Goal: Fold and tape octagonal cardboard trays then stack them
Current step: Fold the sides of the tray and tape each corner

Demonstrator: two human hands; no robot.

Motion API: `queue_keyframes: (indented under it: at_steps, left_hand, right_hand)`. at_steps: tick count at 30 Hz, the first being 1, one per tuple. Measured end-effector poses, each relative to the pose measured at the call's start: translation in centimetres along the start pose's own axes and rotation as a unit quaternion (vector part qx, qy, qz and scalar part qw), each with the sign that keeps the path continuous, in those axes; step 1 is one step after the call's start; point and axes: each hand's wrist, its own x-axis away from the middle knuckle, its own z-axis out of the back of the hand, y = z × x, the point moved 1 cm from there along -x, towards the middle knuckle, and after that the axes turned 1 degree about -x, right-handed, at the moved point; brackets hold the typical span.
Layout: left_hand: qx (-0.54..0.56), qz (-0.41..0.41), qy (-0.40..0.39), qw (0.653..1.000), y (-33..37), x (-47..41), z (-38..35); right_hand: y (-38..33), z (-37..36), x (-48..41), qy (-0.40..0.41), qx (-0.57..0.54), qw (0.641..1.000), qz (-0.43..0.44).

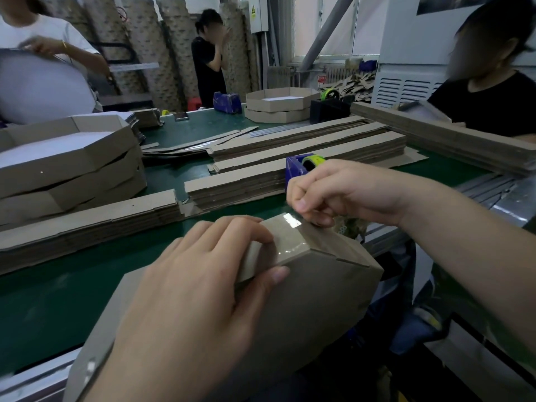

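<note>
A folded brown cardboard tray wall [319,288] stands on edge at the near side of the green table. Clear tape [285,236] lies shiny across its top corner joint. My left hand [200,285] grips the cardboard, fingers over the top edge and thumb on the near face. My right hand [342,192] is curled just above the far end of the tape, with thumb and fingers pressing it onto the corner. A blue tape dispenser [295,166] with a green-yellow roll stands right behind my right hand.
Stacks of flat cardboard strips [290,152] cover the middle of the green table [58,300]. Finished octagonal trays [66,169] are piled at the left, more trays [278,104] at the back. Three people stand or sit around the table. A metal frame runs along the right edge.
</note>
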Motion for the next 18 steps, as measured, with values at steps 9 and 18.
queue_keyframes:
  at_steps: [9,18]
  left_hand:
    - [-0.005,0.01,-0.009,1.0,0.06,-0.05,0.1]
    - [-0.018,0.006,-0.031,0.999,-0.1,-0.1,-0.15]
  right_hand:
    - [0.18,0.18,-0.03,-0.004,0.005,1.0,0.0]
    - [0.13,0.74,0.1,-0.026,0.086,0.995,-0.05]
